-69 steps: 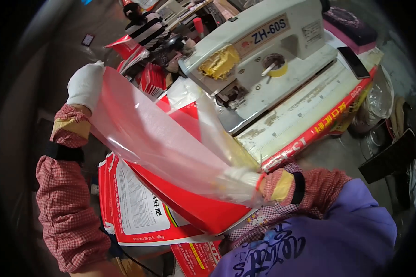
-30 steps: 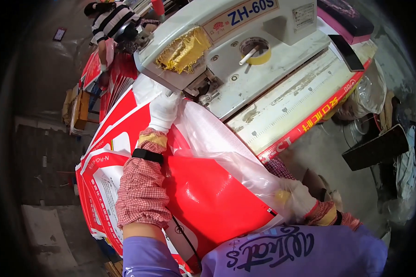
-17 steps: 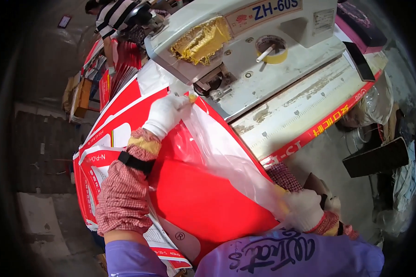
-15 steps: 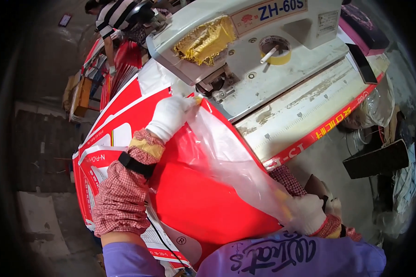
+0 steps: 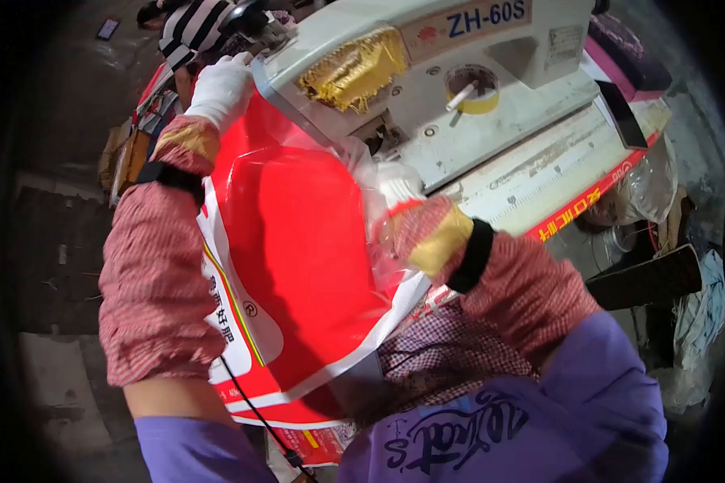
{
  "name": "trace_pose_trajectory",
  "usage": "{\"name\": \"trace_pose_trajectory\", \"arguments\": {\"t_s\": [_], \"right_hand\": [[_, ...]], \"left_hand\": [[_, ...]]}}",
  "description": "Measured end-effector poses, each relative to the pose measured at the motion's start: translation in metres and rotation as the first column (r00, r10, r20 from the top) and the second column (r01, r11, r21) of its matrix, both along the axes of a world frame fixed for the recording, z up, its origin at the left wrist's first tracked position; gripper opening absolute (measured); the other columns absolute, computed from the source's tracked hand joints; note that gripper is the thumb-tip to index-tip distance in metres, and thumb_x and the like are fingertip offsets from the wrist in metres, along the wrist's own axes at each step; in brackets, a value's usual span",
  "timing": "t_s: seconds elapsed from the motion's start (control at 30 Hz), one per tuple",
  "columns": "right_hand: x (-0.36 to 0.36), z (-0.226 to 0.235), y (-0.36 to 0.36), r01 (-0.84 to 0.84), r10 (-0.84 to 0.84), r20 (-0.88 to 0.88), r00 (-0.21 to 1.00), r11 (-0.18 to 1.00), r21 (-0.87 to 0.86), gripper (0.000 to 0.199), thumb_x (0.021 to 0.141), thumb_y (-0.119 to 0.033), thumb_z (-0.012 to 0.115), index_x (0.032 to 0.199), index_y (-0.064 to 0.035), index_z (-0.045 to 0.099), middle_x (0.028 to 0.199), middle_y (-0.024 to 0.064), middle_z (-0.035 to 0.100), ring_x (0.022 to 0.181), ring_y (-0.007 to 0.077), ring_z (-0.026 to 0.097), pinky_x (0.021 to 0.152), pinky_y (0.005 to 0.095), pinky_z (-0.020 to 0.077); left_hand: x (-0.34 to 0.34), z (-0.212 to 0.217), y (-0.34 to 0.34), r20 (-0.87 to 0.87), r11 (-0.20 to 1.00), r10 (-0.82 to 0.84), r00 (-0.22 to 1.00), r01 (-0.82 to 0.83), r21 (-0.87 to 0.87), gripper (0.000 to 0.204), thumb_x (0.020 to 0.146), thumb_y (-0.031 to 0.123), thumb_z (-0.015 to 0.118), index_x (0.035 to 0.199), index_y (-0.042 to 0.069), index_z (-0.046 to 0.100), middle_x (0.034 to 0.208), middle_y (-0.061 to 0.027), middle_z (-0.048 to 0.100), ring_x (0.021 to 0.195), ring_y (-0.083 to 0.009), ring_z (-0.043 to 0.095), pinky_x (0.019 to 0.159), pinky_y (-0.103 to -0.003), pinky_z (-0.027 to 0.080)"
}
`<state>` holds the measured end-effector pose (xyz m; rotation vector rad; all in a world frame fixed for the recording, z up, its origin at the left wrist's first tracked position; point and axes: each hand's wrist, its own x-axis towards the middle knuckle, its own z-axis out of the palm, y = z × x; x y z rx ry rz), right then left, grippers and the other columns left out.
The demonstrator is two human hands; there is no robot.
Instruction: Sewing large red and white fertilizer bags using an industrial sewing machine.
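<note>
A large red woven sack (image 5: 306, 217) with white printed panels spreads across my lap and up to a grey industrial sewing machine (image 5: 427, 133). Along the sack's right edge a crumpled clear plastic liner (image 5: 369, 173) sticks out. My left hand (image 5: 220, 90), in a white glove, is closed on the sack's far left corner, beside the left end of the machine head. White-gloved too, my right hand (image 5: 399, 183) is closed at the liner and sack edge, just below the needle area; its fingertips are partly blurred. Checked sleeve covers with dark bands wrap both forearms.
On the machine bed lies a tape roll (image 5: 473, 88) with a white stick on it. A dark phone (image 5: 620, 113) rests by the bed's right end. Beyond, a person in a striped shirt (image 5: 197, 32) bends over. A dark board (image 5: 644, 274) stands at right.
My left hand has moved far and left, drawing the sack's corner past the machine head. My right hand has come up from the lower right to the machine. The sack has turned and shifted with them.
</note>
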<state>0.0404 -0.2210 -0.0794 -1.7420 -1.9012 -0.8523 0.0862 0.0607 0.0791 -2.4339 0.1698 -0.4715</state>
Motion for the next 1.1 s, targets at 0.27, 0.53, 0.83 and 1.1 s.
{"name": "trace_pose_trajectory", "arguments": {"t_s": [0.27, 0.53, 0.83, 1.1], "right_hand": [[0.062, -0.006, 0.074, -0.215, -0.269, -0.450, 0.852, 0.604, -0.767, 0.028, 0.073, -0.027, 0.058, 0.089, -0.0049, 0.065, 0.081, 0.0135, 0.065, 0.071, 0.0266, 0.063, 0.060, 0.0357, 0.0492], [0.057, -0.011, 0.068, -0.128, -0.229, -0.517, 0.825, 0.815, -0.565, 0.033, 0.069, -0.036, 0.058, 0.091, -0.0130, 0.066, 0.084, 0.0152, 0.064, 0.077, 0.0329, 0.061, 0.068, 0.0391, 0.0468], [0.044, -0.009, 0.052, -0.038, -0.235, -0.499, 0.834, 0.878, -0.476, 0.023, 0.068, -0.027, 0.059, 0.078, -0.0082, 0.068, 0.077, 0.0138, 0.064, 0.069, 0.0340, 0.062, 0.060, 0.0411, 0.0487], [0.033, -0.029, 0.083, -0.078, -0.131, -0.526, 0.840, 0.931, -0.357, 0.022, 0.071, -0.022, 0.053, 0.073, -0.0055, 0.066, 0.071, 0.0170, 0.062, 0.065, 0.0332, 0.061, 0.057, 0.0410, 0.0472]], "left_hand": [[-0.109, 0.028, -0.190, -0.415, 0.794, -0.591, 0.691, 0.411, -0.447, 0.023, 0.062, 0.023, 0.068, 0.079, 0.011, 0.057, 0.081, -0.0040, 0.059, 0.083, -0.0246, 0.057, 0.078, -0.040, 0.044], [-0.111, -0.016, -0.221, -0.883, 0.881, -0.392, 0.260, 0.384, -0.277, 0.064, 0.066, 0.006, 0.062, 0.124, 0.024, 0.044, 0.088, -0.0103, 0.058, 0.082, -0.0279, 0.058, 0.067, -0.038, 0.049], [-0.108, 0.040, -0.261, -0.925, 0.883, -0.360, 0.126, -0.275, -0.381, 0.031, 0.078, 0.005, 0.050, 0.103, 0.021, 0.060, 0.080, -0.0029, 0.062, 0.069, -0.0246, 0.059, 0.058, -0.033, 0.048], [-0.131, 0.072, -0.140, -0.835, 0.818, 0.523, 0.172, -0.378, 0.434, 0.017, 0.068, 0.012, 0.061, 0.084, 0.006, 0.064, 0.072, -0.0101, 0.063, 0.064, -0.0243, 0.061, 0.063, -0.036, 0.050]]}}
